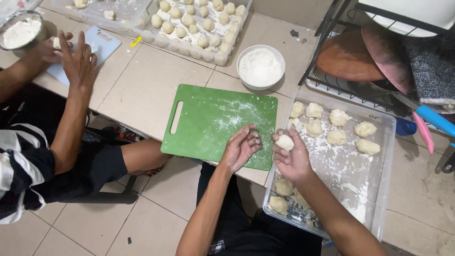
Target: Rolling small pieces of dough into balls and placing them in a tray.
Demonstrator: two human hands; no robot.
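Taking the green cutting board (213,124) as the landmark: far to its left, a co-worker's 2 hands (71,54) press a small dough piece over a pale blue board (102,42), with a metal bowl of flour (21,31) just beyond them. Behind the green cutting board, toward its upper left, stands a clear tray of rolled dough balls (199,26). A white bowl of flour (260,66) sits just behind the board's right corner.

The board itself lies on the tiled counter, dusted with flour across its right half. Over its lower right corner hovers the person's left hand (241,148), fingers loosely curled and relaxed, grasping nothing that can be seen.

Just past the board's right edge, the right hand (293,159) grips a small dough ball (285,141) at its fingertips, fingers bent around it. The ball is held in the air above the near left corner of a clear plastic tray (386,156), which touches the board's right side. Inside that floured tray lie rough dough lumps (336,128) at the far end and 2 more near the person. Right of the tray stands a black wire rack (332,57) holding round pans.
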